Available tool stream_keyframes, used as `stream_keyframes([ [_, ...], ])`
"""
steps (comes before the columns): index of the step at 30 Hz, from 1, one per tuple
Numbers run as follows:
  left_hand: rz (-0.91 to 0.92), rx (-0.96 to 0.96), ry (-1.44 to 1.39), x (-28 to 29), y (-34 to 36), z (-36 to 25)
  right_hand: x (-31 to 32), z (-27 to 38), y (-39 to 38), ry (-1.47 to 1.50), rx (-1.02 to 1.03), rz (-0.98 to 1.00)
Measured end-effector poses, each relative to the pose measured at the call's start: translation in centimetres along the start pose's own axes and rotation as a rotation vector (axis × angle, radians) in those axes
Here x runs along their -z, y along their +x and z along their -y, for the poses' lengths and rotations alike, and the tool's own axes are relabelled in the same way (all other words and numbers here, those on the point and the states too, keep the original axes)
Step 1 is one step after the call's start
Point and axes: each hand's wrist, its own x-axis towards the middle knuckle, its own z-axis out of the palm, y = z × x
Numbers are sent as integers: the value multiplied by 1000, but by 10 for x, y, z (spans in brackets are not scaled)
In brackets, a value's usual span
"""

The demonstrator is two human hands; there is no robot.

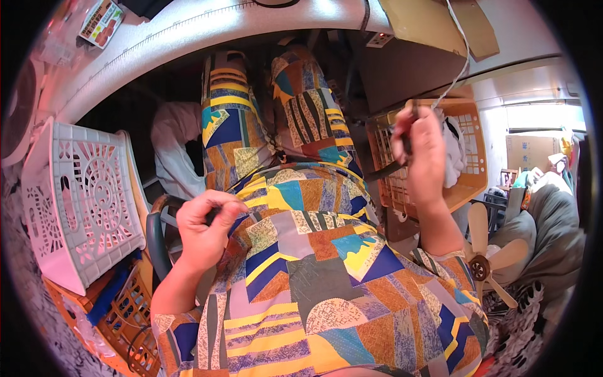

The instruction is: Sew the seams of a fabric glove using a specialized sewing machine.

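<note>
Steadily guide the dark object [408,141], pinched in the right hand [424,147], clear of the cord [465,53], with the left hand [204,225] curled, fingers too hidden to tell.

Matt cloth garment [326,276], smooth white plastic basket [103,188], orange plastic crate [471,180], matt brown cardboard [414,25], blurred dark handheld object [407,143], possibly plastic

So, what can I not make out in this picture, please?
Dark thing at the right hand, head view: blurred, partly covered by fingers.
Left hand, head view: curled fingers hide whether it holds anything.
White bundle, head view: partly hidden by the right hand.
Feet, head view: lost in darkness.
</note>
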Motion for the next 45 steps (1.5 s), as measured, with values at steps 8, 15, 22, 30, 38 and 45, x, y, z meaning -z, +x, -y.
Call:
stream_keyframes([
  [8,-40,272,10,-35,47,26,30,-2,36,305,153,-528],
  [15,532,-345,238,-179,139,25,40,-32,45,225,293,-594],
  [22,811,-752,838,-226,203,41,40,-44,53,180,272,-588],
  [30,830,-855,831,-216,207,-1,40,-39,53,59,336,-574],
  [38,956,-624,368,-202,153,-116,50,-48,51,56,275,-647],
  [45,576,-572,-831,-198,49,-171,35,-46,57,115,242,-577],
])
